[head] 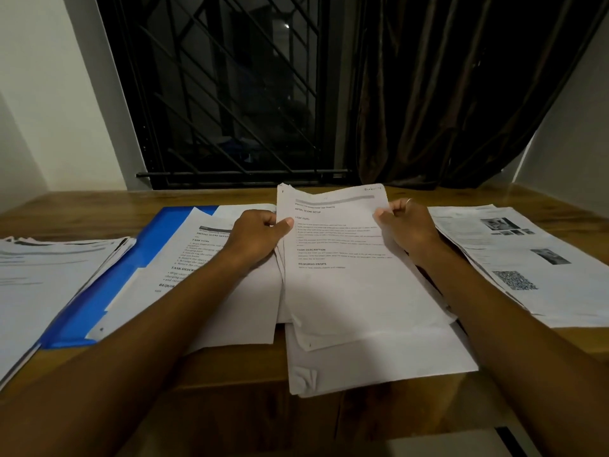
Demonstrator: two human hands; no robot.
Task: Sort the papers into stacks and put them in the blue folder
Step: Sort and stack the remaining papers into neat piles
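A stack of printed white papers (349, 278) lies in the middle of the wooden table, its far end lifted. My left hand (260, 237) grips the stack's left edge, thumb on top. My right hand (407, 225) pinches the right edge near the top. The open blue folder (131, 268) lies to the left, with a printed sheet (184, 265) resting on it. More white sheets (379, 364) lie under the held stack, reaching toward the near edge.
A pile of papers (49, 282) sits at the far left, overhanging the table edge. Another pile with photos and a QR code (527, 258) lies at the right. The wooden table (230, 390) ends at a barred window (230, 94) and dark curtain (445, 94).
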